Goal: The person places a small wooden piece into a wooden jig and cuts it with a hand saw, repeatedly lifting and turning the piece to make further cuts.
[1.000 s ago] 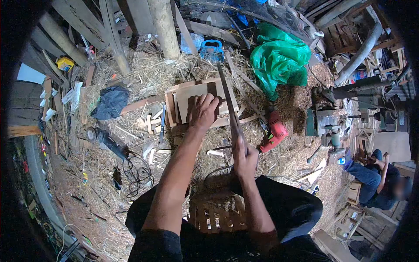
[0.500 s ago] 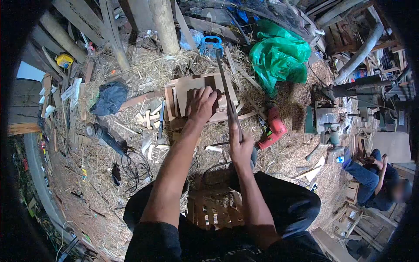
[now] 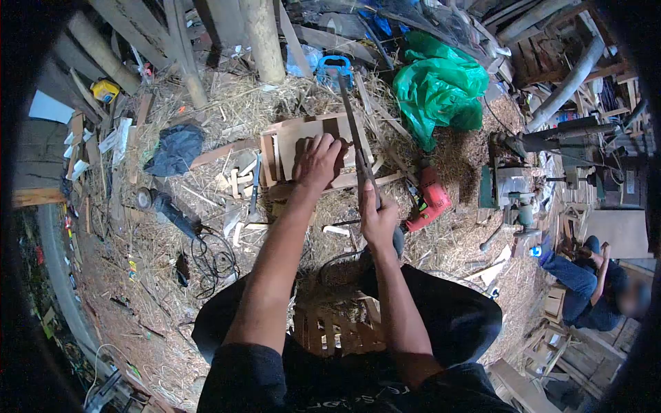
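A light wooden panel [image 3: 292,148] lies on a low wooden frame [image 3: 268,160] on the straw-covered ground in front of me. Flat against the panel's top, my left hand [image 3: 318,162] presses down with its fingers apart and a little bent. My right hand [image 3: 379,221] is wrapped round the near end of a long, narrow handsaw [image 3: 355,131], seen almost edge-on, so its teeth cannot be made out. The blade points away from me over the panel's right side. Whether it touches the wood is unclear.
A red power drill [image 3: 432,198] lies right of the panel, below a green plastic sheet [image 3: 441,89]. An angle grinder [image 3: 165,210] with a coiled cord is at left. A chisel-like tool [image 3: 255,186] lies nearby. At far right, a person [image 3: 595,279] sits beside a machine [image 3: 513,186].
The right hand and the handsaw have shifted slightly towards me and to the left. My left hand stays on the panel.
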`<state>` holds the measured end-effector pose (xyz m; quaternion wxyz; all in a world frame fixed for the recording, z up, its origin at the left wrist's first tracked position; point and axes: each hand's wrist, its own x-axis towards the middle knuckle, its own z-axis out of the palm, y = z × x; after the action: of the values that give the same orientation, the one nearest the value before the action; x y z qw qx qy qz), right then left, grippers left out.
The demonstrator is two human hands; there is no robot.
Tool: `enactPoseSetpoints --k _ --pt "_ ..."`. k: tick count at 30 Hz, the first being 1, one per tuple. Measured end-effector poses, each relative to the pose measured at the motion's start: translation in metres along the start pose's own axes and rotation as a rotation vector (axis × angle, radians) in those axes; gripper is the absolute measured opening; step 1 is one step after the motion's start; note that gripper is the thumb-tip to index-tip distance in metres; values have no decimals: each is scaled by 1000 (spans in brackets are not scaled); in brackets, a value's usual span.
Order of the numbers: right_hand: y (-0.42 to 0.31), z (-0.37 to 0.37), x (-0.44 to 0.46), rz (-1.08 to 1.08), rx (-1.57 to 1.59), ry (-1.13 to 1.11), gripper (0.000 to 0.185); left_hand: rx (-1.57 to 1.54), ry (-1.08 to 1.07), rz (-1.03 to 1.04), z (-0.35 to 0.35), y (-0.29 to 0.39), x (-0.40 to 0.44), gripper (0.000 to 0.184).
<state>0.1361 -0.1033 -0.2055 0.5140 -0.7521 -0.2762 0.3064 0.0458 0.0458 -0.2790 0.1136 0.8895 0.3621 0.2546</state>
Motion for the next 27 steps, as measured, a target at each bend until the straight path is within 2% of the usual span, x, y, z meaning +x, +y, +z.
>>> enactPoseSetpoints --k 2,6,10,13,14,17,18,21,24,25,27 --pt "11 3 1 4 -24 -27 48 -59 31 -16 13 -9 -6 21" --pt "22 5 -1 -66 -13 -7 52 -69 -3 -139 -7 7 -1 26" --pt "27 8 7 60 -26 -28 52 -57 197 -290 3 14 16 33" --pt "33 6 8 62 64 1 48 -27 140 -331 12 19 20 31" --pt "34 3 6 59 117 28 47 88 168 -248 14 18 19 26" --pt "27 -7 -10 47 282 112 43 97 154 -249 19 31 17 24" --pt "28 -11 -13 72 291 108 42 -30 32 -293 20 37 18 25" --pt "24 -24 -18 142 327 117 40 22 30 -333 25 58 29 29" --pt "16 -36 -27 172 211 114 36 -5 -47 -526 27 61 43 30" --pt "15 -39 -29 176 182 101 35 5 12 -547 25 59 46 29" --pt "8 -44 -34 200 152 75 32 43 52 -578 19 51 51 39"
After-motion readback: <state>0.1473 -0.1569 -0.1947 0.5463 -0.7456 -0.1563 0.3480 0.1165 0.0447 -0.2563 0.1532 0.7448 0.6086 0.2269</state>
